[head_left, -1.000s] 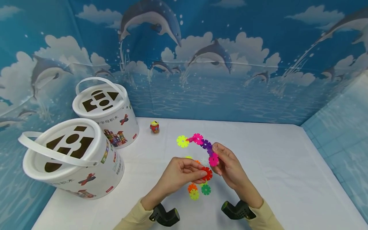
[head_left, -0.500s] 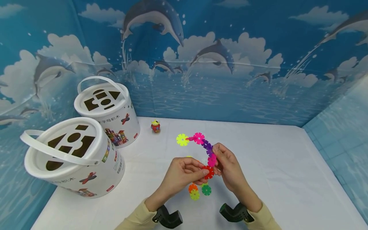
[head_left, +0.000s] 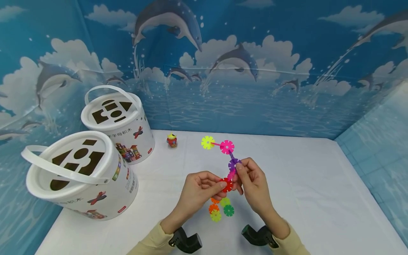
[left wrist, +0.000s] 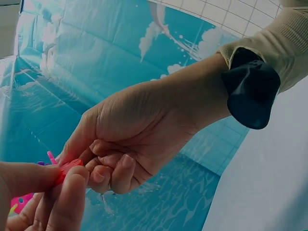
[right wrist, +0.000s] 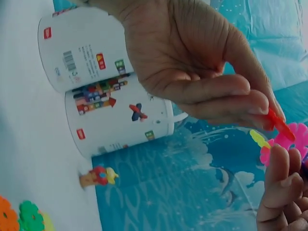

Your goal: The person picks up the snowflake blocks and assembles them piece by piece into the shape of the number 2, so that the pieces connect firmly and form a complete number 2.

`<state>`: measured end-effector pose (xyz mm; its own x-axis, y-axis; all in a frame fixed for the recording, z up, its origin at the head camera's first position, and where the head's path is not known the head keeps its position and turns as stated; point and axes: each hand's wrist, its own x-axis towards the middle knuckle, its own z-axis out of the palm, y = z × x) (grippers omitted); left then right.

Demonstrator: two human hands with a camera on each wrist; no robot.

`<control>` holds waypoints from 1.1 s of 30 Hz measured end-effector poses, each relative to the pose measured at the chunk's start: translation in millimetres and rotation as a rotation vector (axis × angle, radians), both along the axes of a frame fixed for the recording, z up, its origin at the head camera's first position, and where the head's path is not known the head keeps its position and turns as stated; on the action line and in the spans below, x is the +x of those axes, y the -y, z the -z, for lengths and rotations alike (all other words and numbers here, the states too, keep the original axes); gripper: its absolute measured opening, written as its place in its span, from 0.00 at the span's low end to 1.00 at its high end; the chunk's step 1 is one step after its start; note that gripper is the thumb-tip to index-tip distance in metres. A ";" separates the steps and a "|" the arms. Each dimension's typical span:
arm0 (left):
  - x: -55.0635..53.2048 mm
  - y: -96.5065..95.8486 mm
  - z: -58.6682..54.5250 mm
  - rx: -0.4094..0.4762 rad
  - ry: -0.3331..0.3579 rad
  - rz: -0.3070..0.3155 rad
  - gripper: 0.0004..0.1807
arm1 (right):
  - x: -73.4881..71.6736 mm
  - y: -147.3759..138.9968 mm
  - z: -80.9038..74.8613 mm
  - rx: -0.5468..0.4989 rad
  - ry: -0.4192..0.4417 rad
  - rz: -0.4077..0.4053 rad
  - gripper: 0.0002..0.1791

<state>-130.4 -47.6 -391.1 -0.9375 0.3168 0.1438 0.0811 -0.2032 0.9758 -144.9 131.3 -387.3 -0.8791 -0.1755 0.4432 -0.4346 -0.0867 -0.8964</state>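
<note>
In the head view my left hand point(head_left: 199, 189) pinches a red snowflake disc point(head_left: 227, 185) between thumb and fingers. My right hand point(head_left: 256, 186) holds a chain of joined snowflake discs, its thumb on a purple disc point(head_left: 234, 165). Beyond that, the chain bends up to a pink disc point(head_left: 227, 147) and ends in a yellow disc point(head_left: 208, 142). The chain's lower pink disc point(head_left: 231, 175), seen nearly edge-on, meets the red disc's upper edge. The left wrist view shows the red disc point(left wrist: 70, 169) between both hands' fingertips; fingers partly hide the join.
Below the hands lie several loose discs, among them a green one point(head_left: 228, 210) and an orange one point(head_left: 214, 208). Two white lidded buckets point(head_left: 127, 191) point(head_left: 148, 138) stand at the left. A small red-and-yellow figurine point(head_left: 171, 140) stands near the table's back edge.
The right hand has turned the chain, so its yellow end has swung up and away. Its lower pink disc now shows nearly edge-on against the red disc, which has shifted slightly up and left.
</note>
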 end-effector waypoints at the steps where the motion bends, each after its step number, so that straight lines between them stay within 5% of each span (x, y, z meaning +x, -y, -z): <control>1: 0.3 0.2 -0.2 0.004 -0.002 -0.001 0.10 | -0.2 -0.8 0.2 0.020 -0.020 -0.001 0.03; 11: 3.7 -1.1 0.8 0.028 -0.058 -0.043 0.08 | 1.9 1.7 1.5 0.166 -0.164 0.044 0.09; 22: 3.2 -3.7 3.4 0.045 -0.068 -0.092 0.09 | 2.4 3.7 -0.5 0.139 -0.079 0.058 0.07; 33: -1.5 -2.4 5.5 0.016 -0.114 -0.160 0.08 | -0.4 -1.3 1.5 0.122 0.014 -0.043 0.08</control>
<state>-131.9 -45.2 -396.6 -0.9532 0.1617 0.2555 0.2231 -0.1940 0.9553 -145.4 132.6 -388.8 -0.8757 -0.2649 0.4036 -0.4198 0.0047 -0.9076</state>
